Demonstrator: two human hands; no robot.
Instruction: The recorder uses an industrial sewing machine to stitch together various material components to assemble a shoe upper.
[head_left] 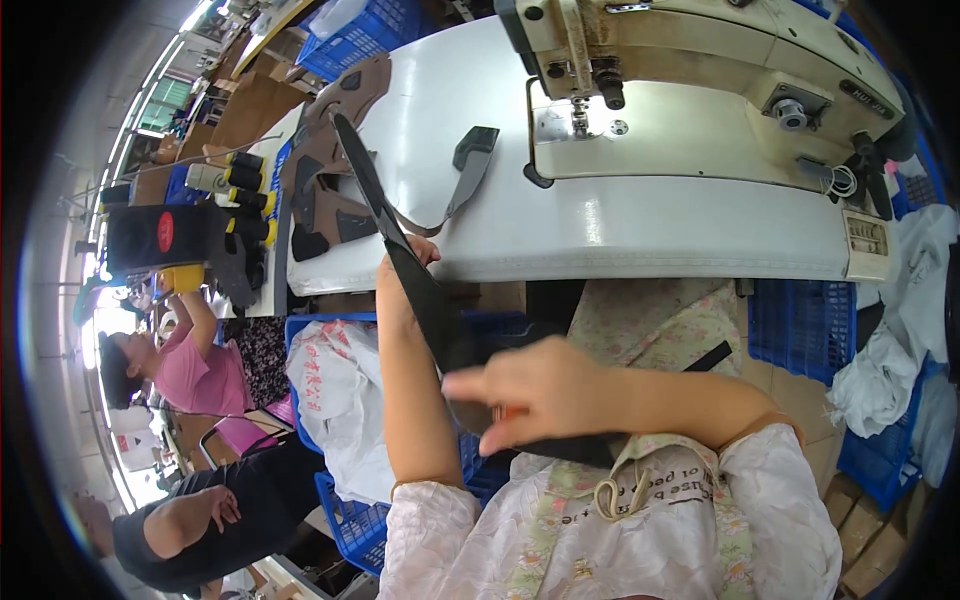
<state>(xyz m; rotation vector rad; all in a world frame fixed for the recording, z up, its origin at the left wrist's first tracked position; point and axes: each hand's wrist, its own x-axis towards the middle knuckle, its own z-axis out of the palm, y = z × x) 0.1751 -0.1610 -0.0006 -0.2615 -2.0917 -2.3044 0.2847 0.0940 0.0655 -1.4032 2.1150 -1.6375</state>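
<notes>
A long, dark, curved piece of flat material (425, 300) runs from above the white sewing table down toward my lap. My left hand (420, 252), at the table's front edge, is closed on it, the fingers partly hidden behind it. In front of my chest my right hand (545, 395) is blurred, its index finger pointing left over the dark piece. Something small and orange (512, 412) shows between its curled fingers; its kind cannot be made out. Beyond my left hand a grey, curved cut piece (470, 180) with a dark end lies on the table.
A sewing machine (700, 60) stands at the right of the white table (600, 235). Brown and grey cut pieces (330, 180) are heaped at its left end, beside black and yellow thread spools (245, 200). Blue crates (800, 325) flank me. Two other people (205, 375) are at the left.
</notes>
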